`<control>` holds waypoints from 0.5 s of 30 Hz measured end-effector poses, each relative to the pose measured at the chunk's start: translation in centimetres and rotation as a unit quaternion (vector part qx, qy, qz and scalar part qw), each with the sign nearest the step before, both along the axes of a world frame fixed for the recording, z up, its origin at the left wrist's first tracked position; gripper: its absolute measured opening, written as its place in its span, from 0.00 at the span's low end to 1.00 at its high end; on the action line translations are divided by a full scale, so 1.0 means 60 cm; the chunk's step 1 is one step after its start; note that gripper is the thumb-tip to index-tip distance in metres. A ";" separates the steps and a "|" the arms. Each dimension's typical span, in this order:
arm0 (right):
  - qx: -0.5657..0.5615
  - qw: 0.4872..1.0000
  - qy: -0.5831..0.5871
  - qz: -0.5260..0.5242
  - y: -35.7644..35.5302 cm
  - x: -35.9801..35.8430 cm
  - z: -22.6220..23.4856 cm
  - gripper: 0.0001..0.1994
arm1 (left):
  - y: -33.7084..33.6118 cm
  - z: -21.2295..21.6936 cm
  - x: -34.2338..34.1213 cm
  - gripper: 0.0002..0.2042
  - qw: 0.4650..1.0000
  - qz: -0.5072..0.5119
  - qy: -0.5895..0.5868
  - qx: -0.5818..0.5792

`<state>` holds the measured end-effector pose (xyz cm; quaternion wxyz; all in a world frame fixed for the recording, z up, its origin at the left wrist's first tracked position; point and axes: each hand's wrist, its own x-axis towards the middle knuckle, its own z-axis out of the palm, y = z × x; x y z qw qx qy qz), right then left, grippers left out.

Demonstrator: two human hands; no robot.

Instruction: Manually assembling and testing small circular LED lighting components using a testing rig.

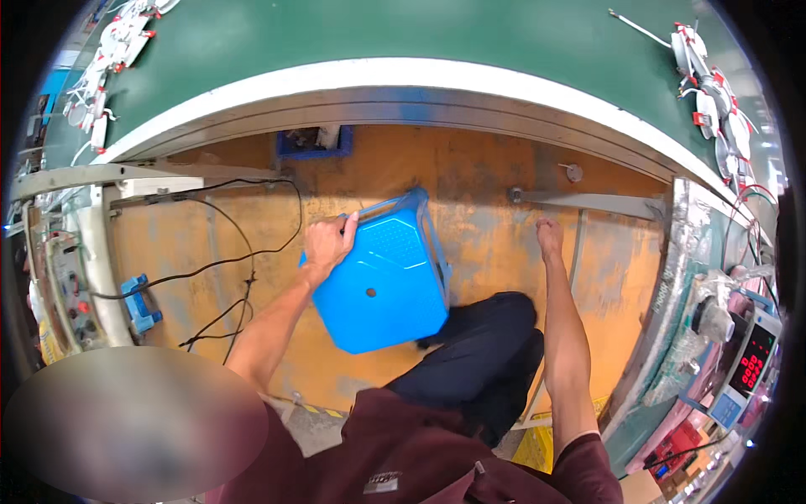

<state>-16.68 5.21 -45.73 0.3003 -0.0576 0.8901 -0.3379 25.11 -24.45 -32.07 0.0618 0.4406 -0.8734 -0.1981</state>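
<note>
A blue plastic stool (379,294) is tilted above the floor near the middle, its seat turned up toward me and a small round hole in the seat. My left hand (329,242) is closed round the stool's far left edge, thumb on the seat side. Off to the right, apart from the stool, my right hand (549,238) hangs over the floor with its fingers curled in. Nothing shows in that hand. My bent legs in dark trousers (478,344) are just right of the stool and hide part of the floor.
A green-topped workbench (403,38) with a white edge spans the far side; white parts (718,105) lie at both ends. Below it sits a blue bin (315,143). Black cables (210,265) and a blue object (141,304) are left. A red-digit display unit (747,361) stands right.
</note>
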 end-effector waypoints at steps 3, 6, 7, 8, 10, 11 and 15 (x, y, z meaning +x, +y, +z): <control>-0.037 0.990 0.128 -0.044 -0.048 0.023 -0.077 0.15 | -0.003 0.004 0.053 0.26 0.998 0.037 0.017 -0.037; 0.104 0.942 0.315 0.047 0.167 -0.209 -0.194 0.16 | 0.024 -0.033 0.007 0.22 0.993 0.019 0.117 -0.021; 0.132 0.958 0.253 0.038 0.116 -0.178 -0.218 0.17 | 0.019 -0.009 0.029 0.21 0.994 0.029 0.096 -0.044; 0.142 0.952 0.265 0.051 0.129 -0.220 -0.209 0.17 | 0.022 -0.011 0.004 0.20 0.996 0.014 0.082 -0.035; 0.124 0.917 0.366 0.100 0.177 -0.267 -0.204 0.18 | 0.029 -0.018 -0.021 0.20 0.998 -0.003 0.066 -0.012; 0.072 0.941 0.309 0.115 0.131 -0.235 -0.222 0.18 | 0.028 -0.008 -0.002 0.18 0.999 0.010 0.043 -0.010; -0.029 0.927 0.309 0.210 0.115 -0.322 -0.236 0.13 | 0.038 0.005 -0.018 0.15 0.997 -0.015 0.075 0.012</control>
